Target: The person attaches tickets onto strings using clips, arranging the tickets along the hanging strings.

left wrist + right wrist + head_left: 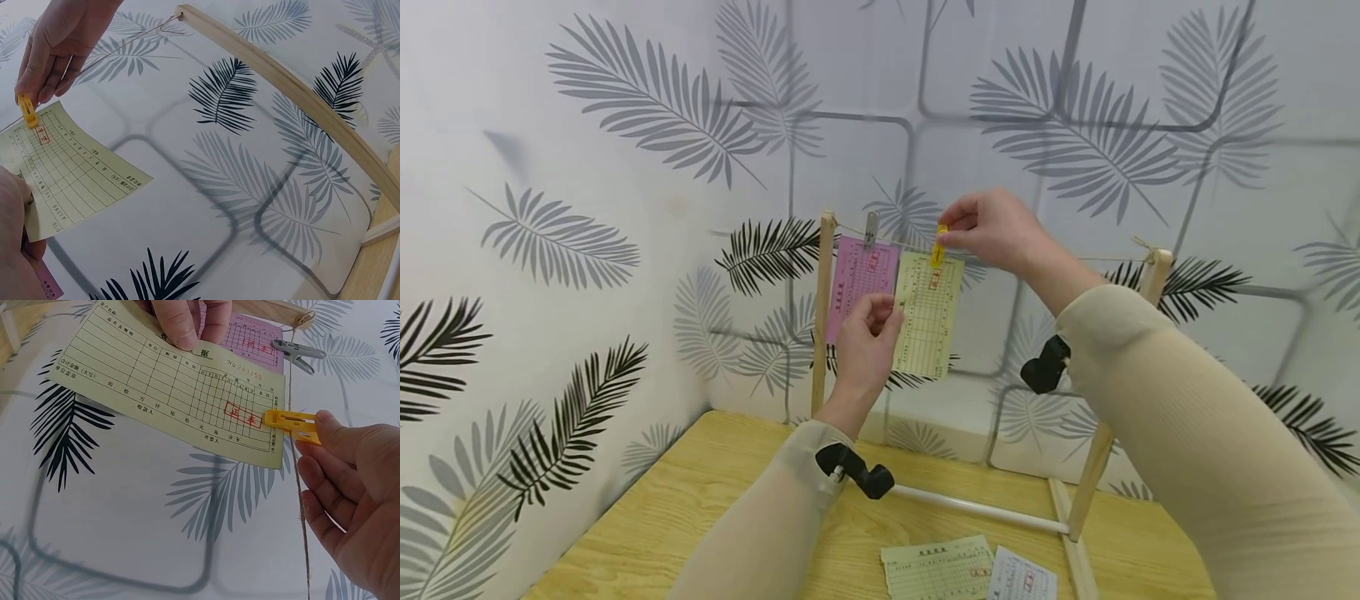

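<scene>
The yellow-green slip [928,317] hangs from the string [299,487]; thin, limp paper, likely to tear, best held by its edge. The right hand [992,229] pinches the yellow peg [937,244] onto it; the left hand [867,350] pinches its side beside the pink slip [857,279].

Below the hands, a light wooden table [700,517] bearing a wooden rack base with a white crossbar [977,508], a pale green printed slip [938,568] and a white printed slip [1022,577] just beside it.
</scene>
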Demonstrator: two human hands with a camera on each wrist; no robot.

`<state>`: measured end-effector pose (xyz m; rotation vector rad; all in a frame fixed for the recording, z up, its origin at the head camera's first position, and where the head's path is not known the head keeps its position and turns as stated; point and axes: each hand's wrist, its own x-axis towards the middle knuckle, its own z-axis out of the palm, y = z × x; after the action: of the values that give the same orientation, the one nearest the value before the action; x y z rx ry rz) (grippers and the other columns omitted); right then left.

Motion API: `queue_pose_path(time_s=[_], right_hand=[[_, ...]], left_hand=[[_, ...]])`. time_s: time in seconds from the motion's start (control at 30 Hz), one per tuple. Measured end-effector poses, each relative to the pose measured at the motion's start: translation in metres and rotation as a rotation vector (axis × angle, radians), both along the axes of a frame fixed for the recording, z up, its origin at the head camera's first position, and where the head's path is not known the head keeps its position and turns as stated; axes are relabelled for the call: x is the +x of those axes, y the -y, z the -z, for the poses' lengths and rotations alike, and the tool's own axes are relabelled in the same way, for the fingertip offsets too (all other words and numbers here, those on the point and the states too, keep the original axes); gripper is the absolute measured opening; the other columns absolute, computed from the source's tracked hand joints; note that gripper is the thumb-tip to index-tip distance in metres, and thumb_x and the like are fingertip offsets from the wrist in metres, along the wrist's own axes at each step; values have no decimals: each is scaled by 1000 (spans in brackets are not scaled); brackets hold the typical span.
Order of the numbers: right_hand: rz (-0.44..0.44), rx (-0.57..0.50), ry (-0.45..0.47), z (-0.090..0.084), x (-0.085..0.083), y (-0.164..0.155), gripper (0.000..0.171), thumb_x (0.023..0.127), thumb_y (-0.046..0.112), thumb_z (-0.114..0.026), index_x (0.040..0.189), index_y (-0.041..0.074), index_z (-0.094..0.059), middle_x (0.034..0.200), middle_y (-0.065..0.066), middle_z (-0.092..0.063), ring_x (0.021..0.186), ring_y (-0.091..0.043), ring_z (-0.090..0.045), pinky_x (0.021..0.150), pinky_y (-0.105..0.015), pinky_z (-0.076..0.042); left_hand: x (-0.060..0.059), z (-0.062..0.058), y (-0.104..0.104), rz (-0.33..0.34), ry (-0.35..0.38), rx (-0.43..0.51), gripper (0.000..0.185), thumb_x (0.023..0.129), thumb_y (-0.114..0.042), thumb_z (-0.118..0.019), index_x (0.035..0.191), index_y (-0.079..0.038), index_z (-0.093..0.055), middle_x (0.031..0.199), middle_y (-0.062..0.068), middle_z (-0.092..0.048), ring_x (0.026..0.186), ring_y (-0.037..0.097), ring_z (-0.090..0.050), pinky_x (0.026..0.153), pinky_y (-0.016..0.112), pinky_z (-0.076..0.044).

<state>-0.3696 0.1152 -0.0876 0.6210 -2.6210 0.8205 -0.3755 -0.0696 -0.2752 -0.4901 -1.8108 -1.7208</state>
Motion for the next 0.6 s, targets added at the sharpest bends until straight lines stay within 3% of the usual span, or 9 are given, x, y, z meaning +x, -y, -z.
queue_pose_path(time_s=[0.6], right_hand=[[18,-7,38,0,6,-3,40,107,20,-77,143,4,-71,135,-17,-75,127,-32,-68,107,-51,-52]], left_hand=[[1,0,2,-4,8,-9,18,110,-11,-70,128,-7,-70,106,7,-74,91,18,-66,80,30,-52]])
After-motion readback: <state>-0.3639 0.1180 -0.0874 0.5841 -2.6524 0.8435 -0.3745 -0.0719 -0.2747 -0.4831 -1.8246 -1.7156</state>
